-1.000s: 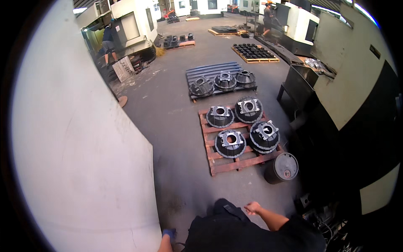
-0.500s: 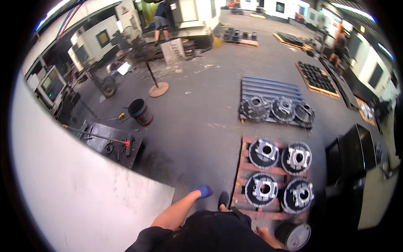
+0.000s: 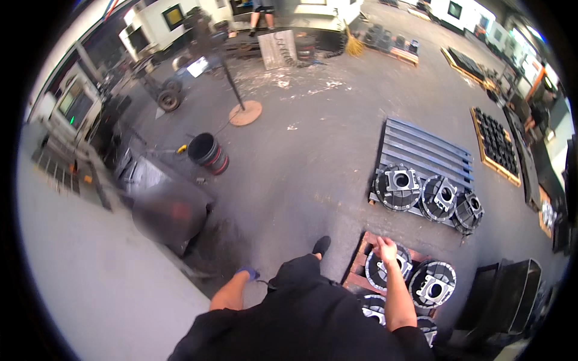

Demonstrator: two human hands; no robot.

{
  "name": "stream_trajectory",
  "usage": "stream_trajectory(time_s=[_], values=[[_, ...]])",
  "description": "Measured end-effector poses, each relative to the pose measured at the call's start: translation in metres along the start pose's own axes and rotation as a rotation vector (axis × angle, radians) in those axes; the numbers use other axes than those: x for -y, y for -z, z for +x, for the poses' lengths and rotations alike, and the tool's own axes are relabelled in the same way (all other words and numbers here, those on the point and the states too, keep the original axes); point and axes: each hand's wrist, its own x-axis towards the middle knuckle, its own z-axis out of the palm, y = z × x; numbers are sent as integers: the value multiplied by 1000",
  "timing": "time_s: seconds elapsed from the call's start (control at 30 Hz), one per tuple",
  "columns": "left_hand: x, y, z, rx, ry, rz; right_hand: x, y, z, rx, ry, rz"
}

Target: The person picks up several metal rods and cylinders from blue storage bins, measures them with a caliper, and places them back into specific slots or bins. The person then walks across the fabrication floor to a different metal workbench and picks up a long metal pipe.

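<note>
My left hand [image 3: 247, 274] hangs low beside my body in what looks like a blue glove; its fingers are too small and blurred to read. Bare and loosely curled, my right hand [image 3: 385, 248] is raised in front of me with nothing visible in it. Behind it in the picture is a round black metal housing [image 3: 371, 274] with a machined silver face, partly covered by my forearm. Another such housing [image 3: 450, 278] lies to its right. Both rest on a reddish wooden pallet [image 3: 356, 266], with more housings partly hidden by my sleeve and arm.
Ahead right, a blue-grey slatted pallet [image 3: 421, 141] carries three housings [image 3: 398, 187]. A black bucket [image 3: 208, 153] and a stand with a round base [image 3: 245, 113] are ahead left. A pale panel [image 3: 78, 253] borders my left; a dark bin [image 3: 506, 295] stands right.
My view has shifted, so the pallets now appear lower and farther right. My right hand has swung up and forward into view over the housings; my left hand has moved back toward my body.
</note>
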Motion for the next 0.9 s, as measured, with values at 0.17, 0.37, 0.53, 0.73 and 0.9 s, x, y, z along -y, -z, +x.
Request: stream_trajectory(time_s=[0.17, 0.37, 0.53, 0.73, 0.9], values=[[-35, 97, 113, 99, 120, -320, -125, 60, 29, -194, -615, -219], [-195, 293, 203, -177, -375, -161, -179, 67, -3, -29, -1256, 215], [-349, 433, 237, -144, -403, -749, -98, 26, 138, 161, -1190, -55], [-399, 564, 275, -13, -82, -692, 212, 8, 482, -191, -398, -81], [-371, 612, 359, 44, -76, -1153, 448, 12, 676, -116, -140, 235]])
